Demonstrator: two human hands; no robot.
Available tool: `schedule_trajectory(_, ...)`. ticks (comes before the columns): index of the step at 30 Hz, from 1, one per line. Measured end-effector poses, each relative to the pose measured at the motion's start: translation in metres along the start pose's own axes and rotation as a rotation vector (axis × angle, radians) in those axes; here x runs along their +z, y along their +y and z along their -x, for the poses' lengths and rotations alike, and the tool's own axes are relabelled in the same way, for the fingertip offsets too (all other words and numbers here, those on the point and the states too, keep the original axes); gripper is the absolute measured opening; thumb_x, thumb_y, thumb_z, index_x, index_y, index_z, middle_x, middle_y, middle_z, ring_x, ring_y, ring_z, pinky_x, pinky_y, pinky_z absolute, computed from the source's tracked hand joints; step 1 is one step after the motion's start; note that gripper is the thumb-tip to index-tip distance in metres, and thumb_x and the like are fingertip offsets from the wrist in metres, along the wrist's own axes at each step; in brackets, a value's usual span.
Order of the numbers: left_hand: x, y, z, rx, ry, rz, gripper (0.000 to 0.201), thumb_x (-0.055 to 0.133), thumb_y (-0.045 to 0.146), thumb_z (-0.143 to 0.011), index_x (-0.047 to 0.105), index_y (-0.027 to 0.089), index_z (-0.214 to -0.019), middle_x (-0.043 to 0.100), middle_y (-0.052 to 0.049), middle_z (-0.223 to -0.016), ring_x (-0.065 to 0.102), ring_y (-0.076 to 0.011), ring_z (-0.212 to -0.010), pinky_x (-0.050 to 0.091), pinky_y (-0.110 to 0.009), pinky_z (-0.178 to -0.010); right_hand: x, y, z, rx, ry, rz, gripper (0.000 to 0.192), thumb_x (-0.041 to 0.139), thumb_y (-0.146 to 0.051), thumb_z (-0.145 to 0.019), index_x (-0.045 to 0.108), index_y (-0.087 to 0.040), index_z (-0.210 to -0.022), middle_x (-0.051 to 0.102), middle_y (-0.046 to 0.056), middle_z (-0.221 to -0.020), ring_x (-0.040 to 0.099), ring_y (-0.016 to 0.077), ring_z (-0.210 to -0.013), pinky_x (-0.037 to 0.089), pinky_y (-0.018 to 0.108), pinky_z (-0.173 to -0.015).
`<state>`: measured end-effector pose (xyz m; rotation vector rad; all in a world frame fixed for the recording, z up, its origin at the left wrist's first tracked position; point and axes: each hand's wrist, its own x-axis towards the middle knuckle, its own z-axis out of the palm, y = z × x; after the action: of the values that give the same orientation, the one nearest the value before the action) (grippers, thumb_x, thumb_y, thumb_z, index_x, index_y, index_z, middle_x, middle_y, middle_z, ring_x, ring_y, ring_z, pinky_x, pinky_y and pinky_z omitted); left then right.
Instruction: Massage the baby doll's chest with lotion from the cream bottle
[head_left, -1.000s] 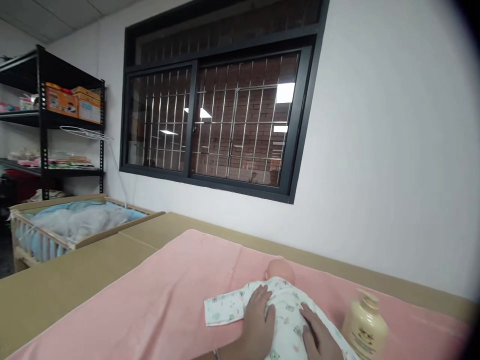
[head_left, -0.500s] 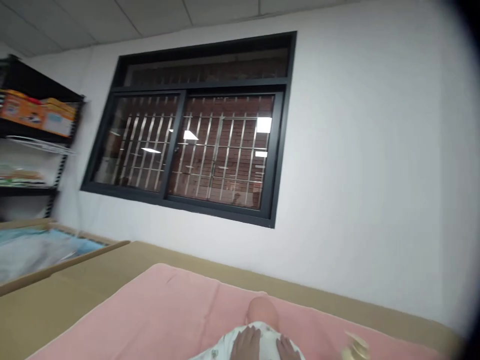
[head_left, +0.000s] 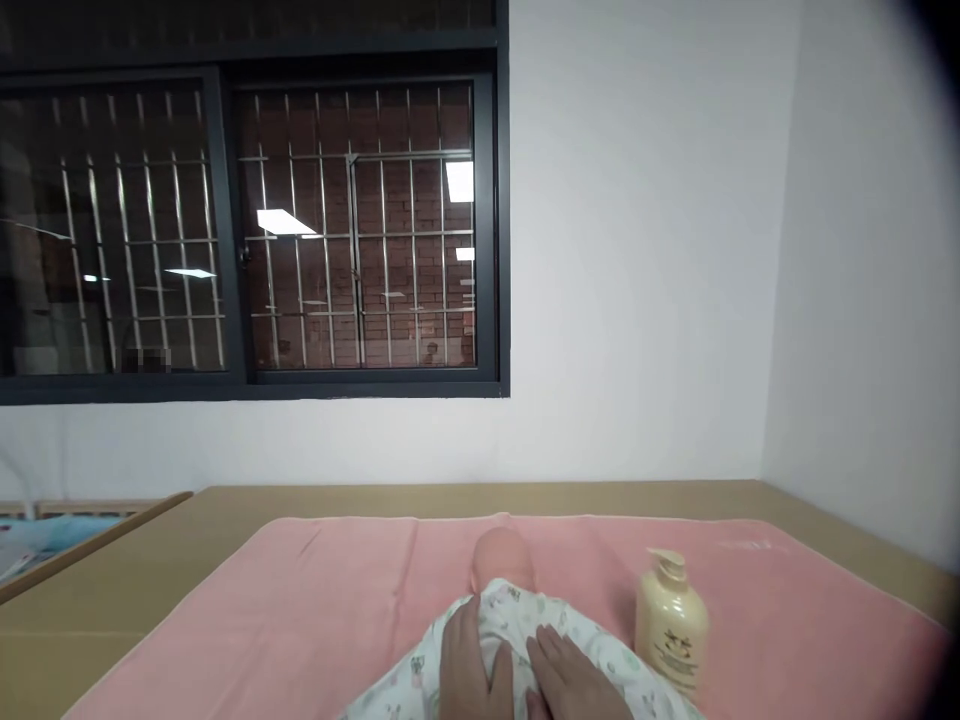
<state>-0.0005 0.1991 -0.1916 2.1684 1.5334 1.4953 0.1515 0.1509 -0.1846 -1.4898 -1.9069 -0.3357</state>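
What looks like a baby doll lies at the bottom centre of the head view, its bald head (head_left: 502,560) pointing away from me. A white printed garment (head_left: 517,606) covers its body, and the face does not show. My left hand (head_left: 472,665) rests flat on the garment's left part, thumb apart from the fingers. Beside it, my right hand (head_left: 574,680) lies on the garment with its fingers stretched out. Neither hand grips anything that I can see. To the right of the doll a cream pump bottle (head_left: 673,625) stands upright, apart from both hands.
Under the doll and the bottle is a pink towel (head_left: 300,610), spread over a tan tabletop (head_left: 82,650). A wood-edged bin (head_left: 97,545) with blue contents borders the left side. Behind are a white wall (head_left: 637,250) and a barred window (head_left: 360,230).
My view has turned right and levelled, so the shelf has left the picture and the bottle shows more fully. Both hands stay on the garment, and more of them shows.
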Motion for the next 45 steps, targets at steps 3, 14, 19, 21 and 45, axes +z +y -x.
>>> schedule_trajectory(3, -0.008, 0.008, 0.000, 0.080, -0.172, -0.051, 0.049, 0.041, 0.032, -0.086, 0.053, 0.013, -0.129, 0.050, -0.013, -0.138, 0.045, -0.0296, -0.128, 0.036, -0.049, -0.109, -0.024, -0.006, -0.007, 0.114, -0.175, -0.163, 0.038, 0.044, -0.035, -0.090, 0.066, -0.023, -0.118, 0.060, 0.007, -0.126, 0.056, 0.0272, -0.117, 0.045, 0.041, -0.101)
schedule_trajectory(14, -0.027, 0.043, 0.007, 0.348, -0.185, -0.283, 0.038, 0.040, 0.021, -0.087, 0.060, 0.015, -0.119, 0.058, -0.014, -0.129, 0.053, -0.0311, -0.119, 0.042, -0.052, -0.100, -0.035, 0.001, -0.025, 0.227, -0.224, -0.285, 0.050, 0.034, -0.034, -0.094, 0.043, -0.013, -0.139, 0.037, 0.008, -0.147, 0.029, 0.0246, -0.138, 0.026, 0.048, -0.114)
schedule_trajectory(19, -0.034, 0.049, -0.009, 0.191, -0.224, -0.192, 0.041, 0.045, 0.024, -0.084, 0.055, 0.011, -0.122, 0.057, -0.016, -0.126, 0.051, -0.0309, -0.118, 0.040, -0.051, -0.101, -0.055, -0.023, -0.018, 0.192, -0.220, -0.160, 0.046, 0.035, -0.024, -0.092, 0.053, -0.012, -0.131, 0.050, 0.009, -0.138, 0.041, 0.0255, -0.132, 0.035, 0.046, -0.110)
schedule_trajectory(21, -0.036, 0.046, -0.019, 0.117, -0.265, -0.127, 0.039, 0.043, 0.022, -0.084, 0.056, 0.011, -0.119, 0.060, -0.014, -0.122, 0.053, -0.0278, -0.114, 0.042, -0.048, -0.100, -0.059, -0.034, -0.011, 0.168, -0.227, -0.110, 0.045, 0.036, -0.021, -0.089, 0.056, -0.012, -0.129, 0.052, 0.009, -0.135, 0.043, 0.0265, -0.131, 0.037, 0.047, -0.108)
schedule_trajectory(45, -0.025, 0.037, -0.012, 0.158, -0.235, -0.079, 0.042, 0.042, 0.027, -0.088, 0.052, 0.013, -0.126, 0.054, -0.013, -0.132, 0.044, -0.0284, -0.127, 0.031, -0.052, -0.109, -0.043, 0.000, -0.016, 0.162, -0.239, -0.258, 0.056, 0.031, -0.045, -0.097, 0.031, -0.015, -0.145, 0.028, 0.009, -0.152, 0.020, 0.0247, -0.141, 0.021, 0.048, -0.115)
